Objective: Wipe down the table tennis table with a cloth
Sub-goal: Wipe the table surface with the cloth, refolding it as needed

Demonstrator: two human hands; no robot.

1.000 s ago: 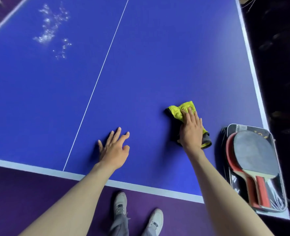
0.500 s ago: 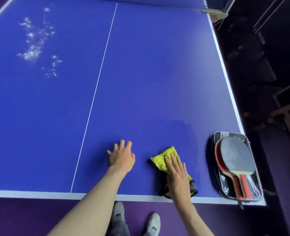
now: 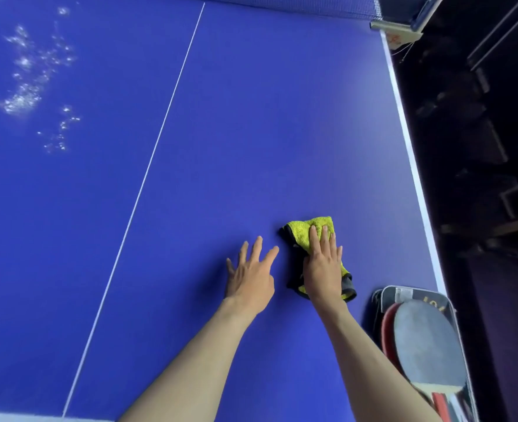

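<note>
A folded yellow cloth (image 3: 312,239) is lying on the right half of the blue table tennis table (image 3: 251,117), near its front end. The right hand (image 3: 323,269) is pressing it flat, fingers straight and together, not curled round it. The left hand (image 3: 251,278) is resting beside it, fingers spread on bare surface. Droplets (image 3: 29,80) are glistening across the far left half, so much wiping appears to remain. Paddles in a case (image 3: 419,339) are occupying the right corner.
</note>
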